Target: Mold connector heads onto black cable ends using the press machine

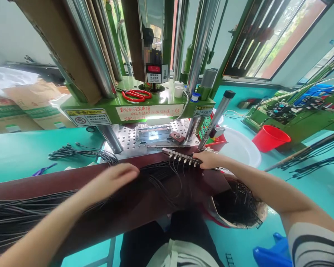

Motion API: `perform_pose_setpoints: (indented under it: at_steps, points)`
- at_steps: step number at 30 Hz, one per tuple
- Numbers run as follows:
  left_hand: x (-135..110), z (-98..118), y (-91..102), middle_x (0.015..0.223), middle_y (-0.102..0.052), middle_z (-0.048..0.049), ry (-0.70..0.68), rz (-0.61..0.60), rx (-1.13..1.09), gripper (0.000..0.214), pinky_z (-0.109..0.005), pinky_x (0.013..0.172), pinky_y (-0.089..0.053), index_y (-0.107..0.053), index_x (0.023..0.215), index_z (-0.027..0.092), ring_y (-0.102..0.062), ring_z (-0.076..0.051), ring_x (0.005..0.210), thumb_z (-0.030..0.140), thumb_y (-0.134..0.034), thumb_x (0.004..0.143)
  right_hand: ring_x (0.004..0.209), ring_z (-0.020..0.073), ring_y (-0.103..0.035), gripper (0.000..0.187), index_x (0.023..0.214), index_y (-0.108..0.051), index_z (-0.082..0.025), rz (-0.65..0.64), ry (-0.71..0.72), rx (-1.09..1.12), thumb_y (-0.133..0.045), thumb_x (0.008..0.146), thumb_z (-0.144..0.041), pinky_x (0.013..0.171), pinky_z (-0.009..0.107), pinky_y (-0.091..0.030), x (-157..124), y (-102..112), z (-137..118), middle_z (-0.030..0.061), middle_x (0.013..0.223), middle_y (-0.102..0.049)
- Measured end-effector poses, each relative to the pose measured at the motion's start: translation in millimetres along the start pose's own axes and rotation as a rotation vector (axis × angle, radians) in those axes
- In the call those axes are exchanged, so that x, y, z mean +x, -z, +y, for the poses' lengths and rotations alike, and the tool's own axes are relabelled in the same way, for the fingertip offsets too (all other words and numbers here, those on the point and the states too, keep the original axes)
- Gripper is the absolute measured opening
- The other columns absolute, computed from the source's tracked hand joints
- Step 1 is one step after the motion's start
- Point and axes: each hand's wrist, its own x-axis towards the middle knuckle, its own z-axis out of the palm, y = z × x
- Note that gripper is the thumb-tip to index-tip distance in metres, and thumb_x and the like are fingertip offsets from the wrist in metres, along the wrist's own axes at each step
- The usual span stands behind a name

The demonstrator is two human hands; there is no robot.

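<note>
My right hand (210,160) grips the right end of a narrow metal bar (180,155) with a row of small metal pieces along its lower side. Thin black cables (180,181) hang from these pieces onto the brown bench. My left hand (119,176) is smeared by motion over the bench, left of the bar and close to a bundle of black cables (158,167). Whether its fingers hold anything does not show. Behind the bar, a metal mould block (153,132) sits on the perforated plate (126,139) of a green press.
Red-handled scissors (136,95) lie on the press ledge (117,105). Long black cables (16,211) cover the bench's left part, with another cable bundle (80,152) behind. At right are a sack of black scraps (239,204), a white basin (242,148) and a red bucket (269,139).
</note>
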Motion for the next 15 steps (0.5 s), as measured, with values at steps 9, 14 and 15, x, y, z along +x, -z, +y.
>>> perform_pose_setpoints:
  at_steps: [9,14,15]
  points:
    - [-13.1,-8.4,-131.5,0.082,-0.065,-0.0084,-0.48,-0.399,0.604,0.042,-0.039,0.081,-0.035,-0.067,0.082,0.019,-0.05,-0.025,0.085,0.054,-0.044,0.079,0.079,0.0227,-0.058,0.026,0.085,-0.061,-0.019,0.243,-0.264,-0.037,-0.049,0.064,-0.008,0.06,0.025,-0.036,43.6,37.5,-13.0,0.0067,0.086,-0.064]
    - [13.3,-0.1,-141.6,0.078,-0.067,-0.0082,-0.204,-0.432,0.335,0.055,-0.032,0.069,-0.039,-0.064,0.088,0.014,-0.056,-0.021,0.074,0.064,-0.045,0.073,0.085,0.0185,-0.057,0.032,0.091,-0.062,-0.02,0.36,-0.183,0.042,-0.05,0.064,-0.009,0.064,0.022,-0.038,70.8,54.6,-20.4,0.0027,0.094,-0.064]
    - [20.6,1.7,-144.7,0.08,-0.067,-0.0085,-0.116,-0.442,0.161,0.054,-0.03,0.066,-0.039,-0.062,0.089,0.013,-0.057,-0.02,0.072,0.063,-0.049,0.071,0.085,0.0175,-0.057,0.033,0.092,-0.063,-0.02,0.369,-0.16,0.061,-0.051,0.063,-0.009,0.064,0.021,-0.039,79.0,57.3,-22.0,0.0018,0.094,-0.065]
